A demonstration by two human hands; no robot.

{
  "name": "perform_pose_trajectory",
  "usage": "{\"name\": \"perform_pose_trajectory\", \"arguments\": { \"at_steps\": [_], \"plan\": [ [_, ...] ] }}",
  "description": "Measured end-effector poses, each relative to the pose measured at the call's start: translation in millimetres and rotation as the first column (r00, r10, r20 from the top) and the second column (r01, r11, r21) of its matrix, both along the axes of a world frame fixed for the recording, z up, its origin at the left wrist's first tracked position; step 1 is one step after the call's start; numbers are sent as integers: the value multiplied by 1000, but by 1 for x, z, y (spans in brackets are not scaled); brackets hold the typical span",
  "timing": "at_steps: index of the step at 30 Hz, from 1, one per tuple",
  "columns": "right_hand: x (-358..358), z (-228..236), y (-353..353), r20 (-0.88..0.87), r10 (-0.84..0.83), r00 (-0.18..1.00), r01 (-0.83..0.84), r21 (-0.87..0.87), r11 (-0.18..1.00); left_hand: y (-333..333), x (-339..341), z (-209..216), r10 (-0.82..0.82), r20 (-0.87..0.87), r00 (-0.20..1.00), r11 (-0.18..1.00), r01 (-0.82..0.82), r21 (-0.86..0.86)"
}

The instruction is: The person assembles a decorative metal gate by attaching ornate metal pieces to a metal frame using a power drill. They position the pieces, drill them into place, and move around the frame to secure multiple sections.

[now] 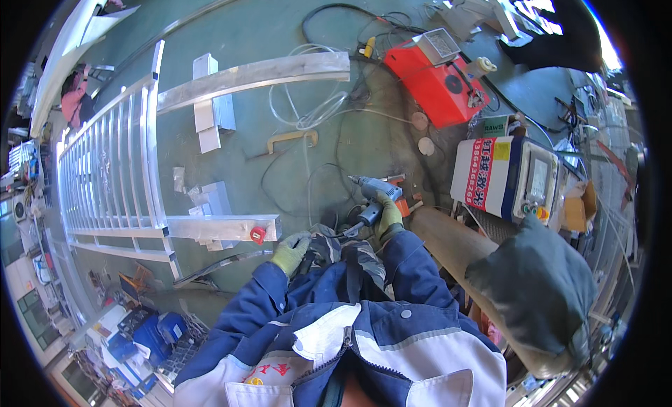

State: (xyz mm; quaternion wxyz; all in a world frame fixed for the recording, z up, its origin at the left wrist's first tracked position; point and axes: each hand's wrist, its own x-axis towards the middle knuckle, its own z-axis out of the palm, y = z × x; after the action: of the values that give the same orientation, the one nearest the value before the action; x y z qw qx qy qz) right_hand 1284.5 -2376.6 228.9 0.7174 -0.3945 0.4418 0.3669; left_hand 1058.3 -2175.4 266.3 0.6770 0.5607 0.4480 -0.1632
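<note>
My right hand (389,215), in a yellowish-green glove, grips the handle of a blue-grey electric drill (378,188). The drill's nose points up and to the left, over the floor. My left hand (290,253), gloved the same way, rests by my left knee with its fingers curled in; whatever they may hold is hidden. Close beside it is the end of a silver metal beam (210,227), with a small red round object (258,234) on it. This beam joins a silver barred metal frame (115,169).
A second beam (259,74) extends from the frame. A yellowish clamp (292,139), clear hose (308,120) and dark cables lie on the green floor (280,176). Right: a red machine (437,81), a white-and-blue machine (500,176), a brown cylinder (455,242) with dark cloth (535,288). Another person (73,102) is far left.
</note>
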Motion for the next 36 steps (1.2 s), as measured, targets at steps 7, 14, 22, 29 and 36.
{"name": "perform_pose_trajectory", "arguments": {
  "at_steps": [7,14,22,29,36],
  "plan": [
    [58,-34,20,53,45,998,-40,-88,995,26,41,-9,55,-172,984,998,-55,3],
    [100,-74,25,19,1,1000,3,-219,976,95,95,-93,-179,-73,981,966,189,174],
    [183,-209,37,16,370,929,-328,-430,841,133,322,-98,-311,-4,951,926,303,226],
    [252,-349,72,-120,791,599,-680,-598,424,70,585,-118,-591,115,798,664,401,631],
    [318,-431,82,-105,948,302,-847,-486,216,-45,861,-176,-945,77,319,163,255,953]
  ]
}}
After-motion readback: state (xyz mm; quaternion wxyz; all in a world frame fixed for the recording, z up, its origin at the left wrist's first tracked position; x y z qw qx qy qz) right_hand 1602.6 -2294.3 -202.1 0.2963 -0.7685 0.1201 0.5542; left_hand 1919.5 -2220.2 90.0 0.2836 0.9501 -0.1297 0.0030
